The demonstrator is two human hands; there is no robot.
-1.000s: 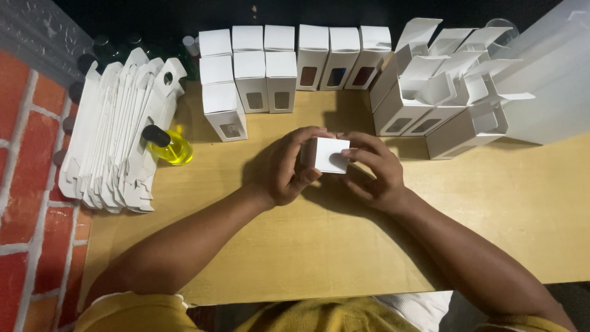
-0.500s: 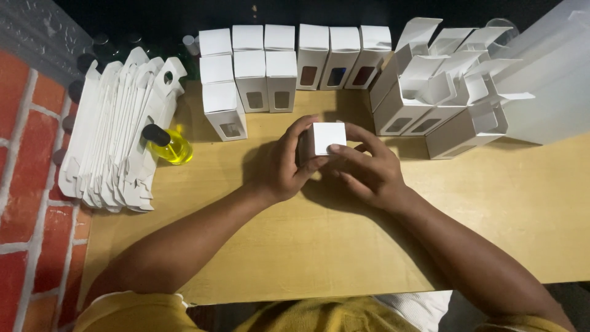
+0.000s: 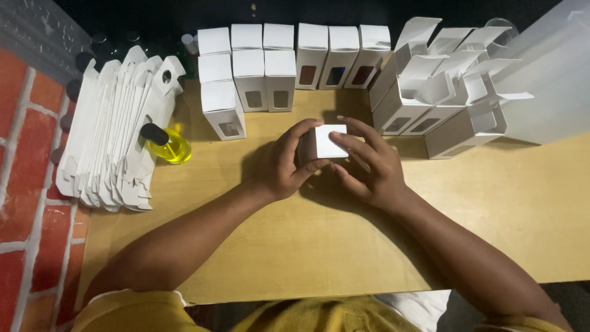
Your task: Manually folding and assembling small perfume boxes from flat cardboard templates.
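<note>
Between the two hands, at the middle of the tabletop (image 3: 504,227), sits a small white carton (image 3: 329,141), held just above the wood. The left hand (image 3: 279,166) wraps its left side with the thumb underneath; the right hand (image 3: 369,166) lays its fingers across the top and right face, so both hands are clamped on it. Judged by its look, the carton is thin folded card: light, stiff along the creases, easily dented on the flat panels and flaps. Grip is best taken at the corners and folded edges, with light pressure. Behind the hands stand closed white window boxes (image 3: 264,74) in rows, close together. To the right rear, open boxes with raised flaps (image 3: 436,104) lean against one another; their flaps could catch a passing sleeve. To the left, a stack of flat unfolded cartons (image 3: 117,135) stands on edge, with a small yellow bottle with a black cap (image 3: 166,144) touching it. A brick surface (image 3: 31,184) borders the left edge. Open room lies toward the near and right parts of the wood.
</note>
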